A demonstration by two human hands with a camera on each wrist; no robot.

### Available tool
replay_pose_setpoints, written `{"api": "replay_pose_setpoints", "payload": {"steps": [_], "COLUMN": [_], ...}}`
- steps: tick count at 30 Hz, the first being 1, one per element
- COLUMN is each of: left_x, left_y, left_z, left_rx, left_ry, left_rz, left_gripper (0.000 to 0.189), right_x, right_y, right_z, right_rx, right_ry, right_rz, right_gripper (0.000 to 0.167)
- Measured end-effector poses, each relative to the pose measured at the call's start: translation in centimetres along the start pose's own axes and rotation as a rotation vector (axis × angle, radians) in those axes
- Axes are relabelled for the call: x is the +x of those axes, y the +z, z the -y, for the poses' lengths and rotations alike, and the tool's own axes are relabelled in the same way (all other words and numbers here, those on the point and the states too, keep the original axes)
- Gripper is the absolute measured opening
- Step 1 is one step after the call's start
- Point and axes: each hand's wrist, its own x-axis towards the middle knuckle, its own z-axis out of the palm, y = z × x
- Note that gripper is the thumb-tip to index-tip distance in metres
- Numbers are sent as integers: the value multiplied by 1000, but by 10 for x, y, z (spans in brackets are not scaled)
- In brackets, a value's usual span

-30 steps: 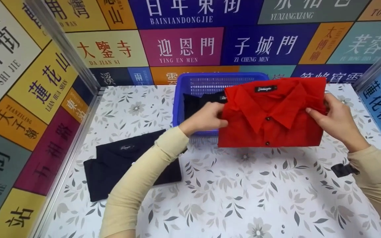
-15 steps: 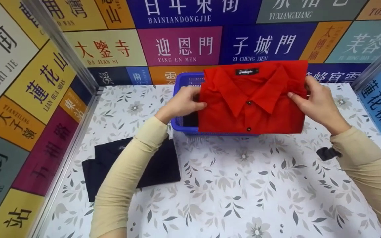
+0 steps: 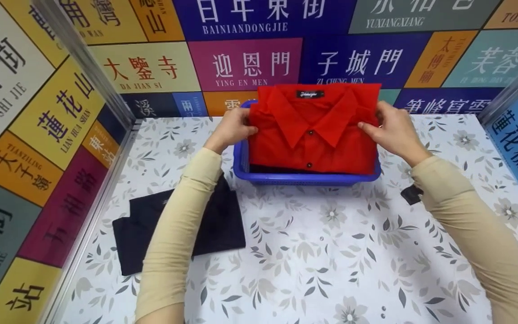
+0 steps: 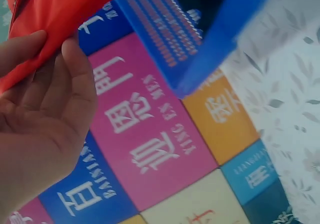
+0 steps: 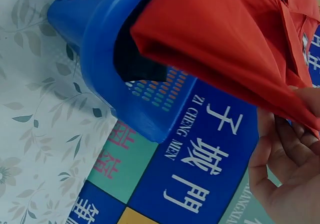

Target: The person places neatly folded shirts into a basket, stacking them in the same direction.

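Observation:
A folded red shirt (image 3: 315, 150) with a pointed collar, dark buttons and a black neck label is held level over a blue plastic basket (image 3: 313, 179). My left hand (image 3: 232, 129) pinches its left side, thumb on top and fingers beneath, as the left wrist view shows with the hand (image 4: 47, 99) at the red cloth (image 4: 55, 19). On the opposite side my right hand (image 3: 396, 132) grips the shirt the same way. Dark cloth (image 5: 137, 59) shows inside the basket under the shirt in the right wrist view.
A folded black garment (image 3: 221, 225) lies on the floral-patterned table (image 3: 331, 265) at the left, partly behind the left sleeve (image 3: 180, 225). Printed panels (image 3: 245, 63) wall the table at the back and sides. A black strap piece (image 3: 412, 195) hangs by the right cuff.
Both hands have carried the red shirt leftward, from the basket's right side to directly over it. The shirt now covers most of the basket's opening. The black garment has stayed in place.

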Motion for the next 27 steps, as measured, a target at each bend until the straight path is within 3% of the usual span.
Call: {"api": "replay_pose_setpoints", "payload": {"steps": [5, 10, 14, 27], "left_x": [5, 8, 10, 16], "left_y": [6, 18, 28, 44], "left_z": [13, 19, 21, 26], "left_rx": [76, 171, 195, 259], "left_ry": [-87, -124, -160, -203], "left_rz": [-4, 7, 33, 45], "left_gripper": [17, 10, 11, 20], "right_x": [9, 12, 9, 8], "right_y": [15, 27, 35, 53], "right_z": [-5, -12, -19, -28], "right_rx": [-47, -101, -137, -142], "right_ry": [10, 54, 87, 116], "right_rz": [74, 148, 191, 215], "right_gripper": [25, 26, 26, 26]}}
